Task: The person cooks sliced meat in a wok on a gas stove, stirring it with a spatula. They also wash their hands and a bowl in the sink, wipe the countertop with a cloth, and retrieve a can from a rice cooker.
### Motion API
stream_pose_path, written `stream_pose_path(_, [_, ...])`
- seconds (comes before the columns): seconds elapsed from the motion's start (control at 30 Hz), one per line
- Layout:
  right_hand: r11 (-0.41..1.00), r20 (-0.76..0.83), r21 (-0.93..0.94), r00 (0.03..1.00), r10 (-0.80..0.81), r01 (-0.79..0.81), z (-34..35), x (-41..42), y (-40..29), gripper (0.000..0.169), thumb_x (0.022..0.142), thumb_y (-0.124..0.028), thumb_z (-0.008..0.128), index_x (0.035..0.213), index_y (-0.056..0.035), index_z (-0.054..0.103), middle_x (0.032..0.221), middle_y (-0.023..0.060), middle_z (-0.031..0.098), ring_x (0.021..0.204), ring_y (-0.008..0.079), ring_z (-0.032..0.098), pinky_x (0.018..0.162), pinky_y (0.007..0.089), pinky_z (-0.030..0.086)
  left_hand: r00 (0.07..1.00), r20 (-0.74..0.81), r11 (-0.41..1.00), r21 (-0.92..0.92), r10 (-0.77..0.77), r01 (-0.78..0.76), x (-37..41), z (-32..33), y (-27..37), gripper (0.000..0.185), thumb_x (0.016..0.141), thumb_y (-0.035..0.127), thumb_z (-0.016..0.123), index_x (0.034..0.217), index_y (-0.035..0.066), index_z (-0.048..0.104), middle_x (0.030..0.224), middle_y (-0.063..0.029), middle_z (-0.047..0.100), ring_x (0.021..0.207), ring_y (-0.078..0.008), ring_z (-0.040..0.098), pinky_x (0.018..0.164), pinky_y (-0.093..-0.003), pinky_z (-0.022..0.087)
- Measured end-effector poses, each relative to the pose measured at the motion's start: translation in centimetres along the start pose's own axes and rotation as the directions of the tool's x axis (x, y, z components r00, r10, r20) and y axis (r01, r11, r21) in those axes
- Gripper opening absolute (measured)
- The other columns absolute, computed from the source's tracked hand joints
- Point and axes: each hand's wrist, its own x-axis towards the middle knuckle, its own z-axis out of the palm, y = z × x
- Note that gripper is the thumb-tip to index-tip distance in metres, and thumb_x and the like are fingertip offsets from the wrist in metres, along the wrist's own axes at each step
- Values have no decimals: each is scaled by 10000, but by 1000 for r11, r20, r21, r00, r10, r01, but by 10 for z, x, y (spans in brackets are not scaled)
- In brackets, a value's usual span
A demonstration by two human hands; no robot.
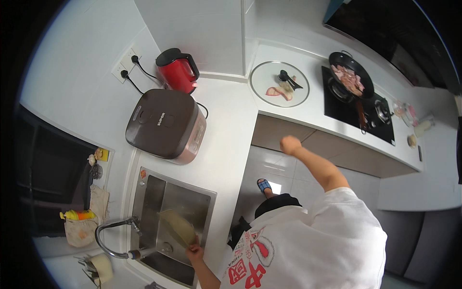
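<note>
My left hand (195, 250) grips the lower edge of a thin, pale green board (177, 225), which is tilted over the stainless steel sink (213, 204). Motion blur keeps its exact kind unclear. Beside it, the chrome tap (108, 221) curves over the basin, and what looks like a stream of water leaves its spout. My right hand (291, 145) is held out as a loose fist above the floor, in front of the cabinet doors (325, 148). Nothing shows in that fist, and it touches nothing.
A rice cooker (162, 123) and a red electric kettle (177, 72) stand near the corner. A glass lid (260, 83) lies among pieces of meat or rind (279, 93). On the gas hob (386, 132) sits a wok (369, 81) with sliced meat (348, 78). Jars (408, 113) stand beyond.
</note>
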Motion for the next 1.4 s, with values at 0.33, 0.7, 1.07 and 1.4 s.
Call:
stream_pose_path(0.33, [850, -511, 264, 813, -277, 456, -109, 98, 52, 132, 733, -24, 530, 856, -4, 575, 815, 154, 576, 745, 303, 573, 677, 350, 453, 827, -265, 842, 380, 496, -383, 22, 24, -34, 335, 819, 152, 437, 1101, -29, 418, 918, -197, 527, 659, -295, 565, 465, -215, 542])
stream_pose_path(0.7, [998, -592, -29, 806, 21, -47, -128, 227, 165, 494, 711, -279, 589, 1142, -63, 480, 1129, 224, 456, 1060, 363, 429, 880, 445, 350, 783, -282, 789, 479, 554, -386, 11, 67, -85, 224, 802, 118, 415, 919, -72, 434, 695, -193, 563, 535, -211, 576, 396, -221, 494])
stream_pose_path(1.07, [977, -761, -20, 630, -154, 214, -103, 162, 120, 436, 728, -212, 566, 1133, -70, 485, 1236, 264, 352, 1183, 380, 297, 961, 437, 259, 552, -454, 687, 640, 699, -344, -38, 39, -30, 214, 816, 186, 479, 902, -9, 486, 658, -136, 584, 475, -173, 572, 361, -223, 467])
stream_pose_path(1.4, [960, -686, 24, 703, -187, 278, -41, 20, 76, 429, 734, -107, 506, 1148, -8, 447, 1176, 190, 428, 1133, 329, 354, 914, 394, 309, 541, -402, 587, 778, 739, -224, -25, 10, 31, 562, 769, 165, 589, 1251, 93, 308, 775, -150, 576, 496, -186, 562, 378, -252, 456])
